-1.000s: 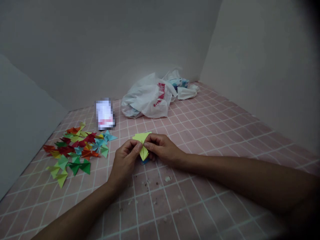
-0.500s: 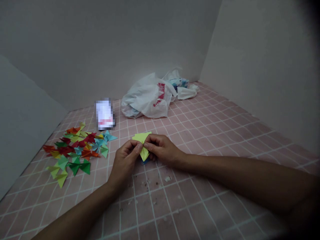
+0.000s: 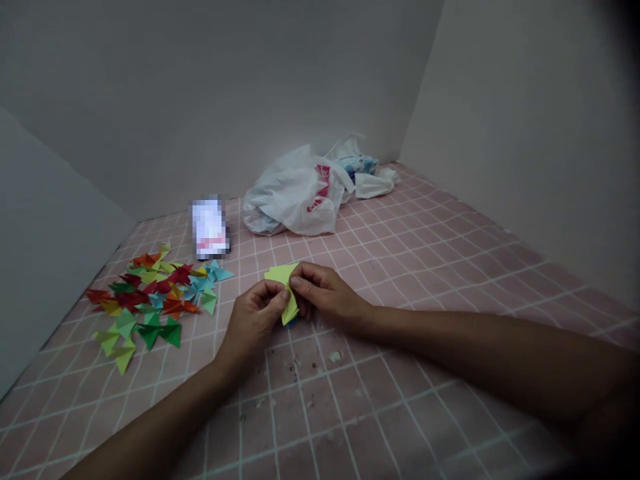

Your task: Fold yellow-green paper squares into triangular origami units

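At the far left, a pale wall [image 3: 45, 247] meets the pink gridded surface [image 3: 440, 260]. Just right of that edge lies a loose cluster of folded paper pieces [image 3: 133, 301] in red, orange, yellow, light blue and several greens, many overlapping; a dark green one [image 3: 149, 333] and a lime one [image 3: 124, 357] sit on its near side. Behind the cluster, a blurred-out lit screen [image 3: 209, 223] stands near the back wall [image 3: 200, 100].

Next comes the left hand [image 3: 256, 312], its thumb and index finger clamped on the left side of a folded yellow paper [image 3: 290, 312]. The paper is between the two hands, low over the surface, its narrow end toward the wearer. A bit of blue [image 3: 291, 323] shows beneath that end. The right hand [image 3: 330, 301] pinches the paper's right side, thumb on top.

Beyond the hands rests a crumpled white plastic bag [image 3: 290, 193] with red print, and to its right a blue-patterned packet [image 3: 360, 164].
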A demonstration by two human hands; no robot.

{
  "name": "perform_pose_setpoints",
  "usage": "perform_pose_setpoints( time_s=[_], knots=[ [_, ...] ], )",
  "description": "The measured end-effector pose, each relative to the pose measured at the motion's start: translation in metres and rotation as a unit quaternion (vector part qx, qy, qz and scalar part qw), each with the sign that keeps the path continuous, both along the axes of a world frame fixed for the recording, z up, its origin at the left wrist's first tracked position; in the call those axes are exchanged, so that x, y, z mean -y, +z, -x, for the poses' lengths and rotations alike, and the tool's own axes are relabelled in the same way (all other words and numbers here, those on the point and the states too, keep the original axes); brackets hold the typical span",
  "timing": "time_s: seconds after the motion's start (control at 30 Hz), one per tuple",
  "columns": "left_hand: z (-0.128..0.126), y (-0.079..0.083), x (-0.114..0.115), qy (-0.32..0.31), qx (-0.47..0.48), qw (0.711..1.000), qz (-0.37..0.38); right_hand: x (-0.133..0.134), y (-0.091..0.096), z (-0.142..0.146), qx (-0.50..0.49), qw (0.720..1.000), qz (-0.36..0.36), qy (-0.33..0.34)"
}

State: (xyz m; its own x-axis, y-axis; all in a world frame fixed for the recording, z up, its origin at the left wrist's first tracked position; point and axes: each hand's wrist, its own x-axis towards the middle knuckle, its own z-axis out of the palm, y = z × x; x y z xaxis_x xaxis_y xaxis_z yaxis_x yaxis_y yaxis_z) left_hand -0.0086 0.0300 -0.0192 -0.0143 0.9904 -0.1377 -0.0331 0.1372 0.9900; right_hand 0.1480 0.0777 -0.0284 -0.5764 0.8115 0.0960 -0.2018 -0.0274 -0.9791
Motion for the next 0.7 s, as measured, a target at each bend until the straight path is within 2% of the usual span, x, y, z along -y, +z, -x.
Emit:
perform_pose_setpoints(
  time_s=[0.3, 0.5, 0.7],
  knots=[
    [-0.0016, 0.0011, 0.0004, -0.008, -0.062, 0.998, 0.003, 0.0001, 0.0040, -0.0014, 0.032, 0.999, -0.019, -0.019],
    [-0.0028, 0.0033, -0.0002, -0.010, -0.025, 1.000, 0.016, -0.0022, 0.0041, -0.0012, 0.014, 0.999, 0.021, -0.023],
    [-0.0027, 0.0066, 0.0005, -0.015, -0.025, 0.999, 0.029, -0.0025, 0.0034, -0.0011, 0.021, 1.000, 0.010, -0.005]
  ],
)
